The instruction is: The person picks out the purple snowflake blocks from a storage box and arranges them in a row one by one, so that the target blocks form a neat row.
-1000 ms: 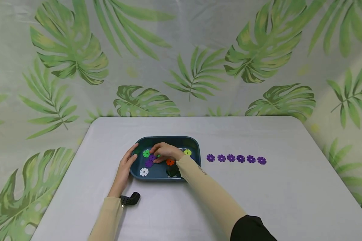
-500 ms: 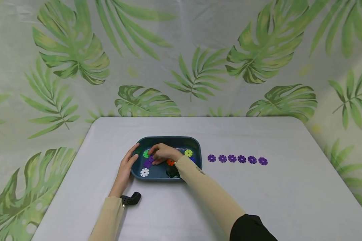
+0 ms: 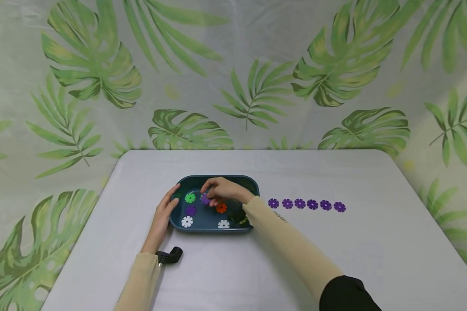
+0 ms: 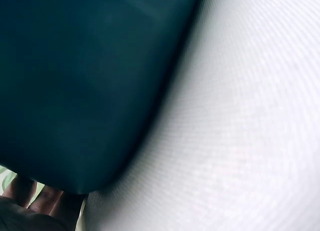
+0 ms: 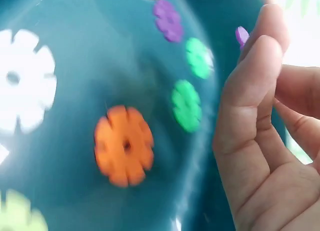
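Note:
My right hand (image 3: 227,191) pinches a purple snowflake disc (image 3: 205,198) between thumb and fingertips, above the dark teal tray (image 3: 214,230). In the right wrist view only a small part of that purple disc (image 5: 241,36) shows behind the fingers. At the tray's left end my left hand (image 3: 162,214) holds the rim, thumb over the edge. Its fingers (image 4: 47,198) reach along the outer wall in the left wrist view. Another purple disc (image 3: 191,211) lies in the tray, near a green disc (image 3: 190,198) and a white disc (image 3: 187,221).
An orange disc (image 3: 221,207) and a second white disc (image 3: 223,223) also lie in the tray. Right of it, several purple discs (image 3: 300,203) form a row on the white table (image 3: 358,255). A leaf-patterned cloth (image 3: 257,138) hangs behind.
The right hand has lifted a purple disc from the pair at the tray's left and moved slightly right with it. The left hand stays on the rim.

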A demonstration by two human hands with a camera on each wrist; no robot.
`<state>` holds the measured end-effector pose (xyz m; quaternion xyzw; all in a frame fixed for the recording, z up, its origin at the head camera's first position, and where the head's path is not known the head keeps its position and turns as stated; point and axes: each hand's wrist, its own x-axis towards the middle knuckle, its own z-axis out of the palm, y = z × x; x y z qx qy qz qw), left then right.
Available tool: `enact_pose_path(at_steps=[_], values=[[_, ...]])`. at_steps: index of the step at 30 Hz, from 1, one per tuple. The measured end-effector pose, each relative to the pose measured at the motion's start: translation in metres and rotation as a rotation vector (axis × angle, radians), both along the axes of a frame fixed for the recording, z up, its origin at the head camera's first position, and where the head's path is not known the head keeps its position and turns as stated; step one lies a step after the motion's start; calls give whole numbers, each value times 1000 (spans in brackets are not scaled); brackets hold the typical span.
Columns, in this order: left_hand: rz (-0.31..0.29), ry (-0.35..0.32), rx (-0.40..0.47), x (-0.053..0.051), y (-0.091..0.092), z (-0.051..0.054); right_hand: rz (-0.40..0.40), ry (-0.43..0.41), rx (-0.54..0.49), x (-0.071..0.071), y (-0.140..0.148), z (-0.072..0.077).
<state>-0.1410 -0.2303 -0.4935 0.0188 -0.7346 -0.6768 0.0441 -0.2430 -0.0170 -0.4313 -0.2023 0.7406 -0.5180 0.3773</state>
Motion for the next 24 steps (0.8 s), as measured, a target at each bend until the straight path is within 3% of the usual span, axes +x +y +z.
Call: enact_pose_path(at_steps=[5, 11, 17, 24], values=[[3, 0, 1, -1, 0, 0, -9, 19, -51, -7, 47, 13], [-11, -16, 15, 1, 0, 5, -98, 76, -40, -13, 121, 17], [-28, -24, 11, 9, 6, 24, -233, 94, -10, -13, 210, 7], [-31, -30, 22, 11, 7, 27, -400, 80, 22, -1, 311, -13]])
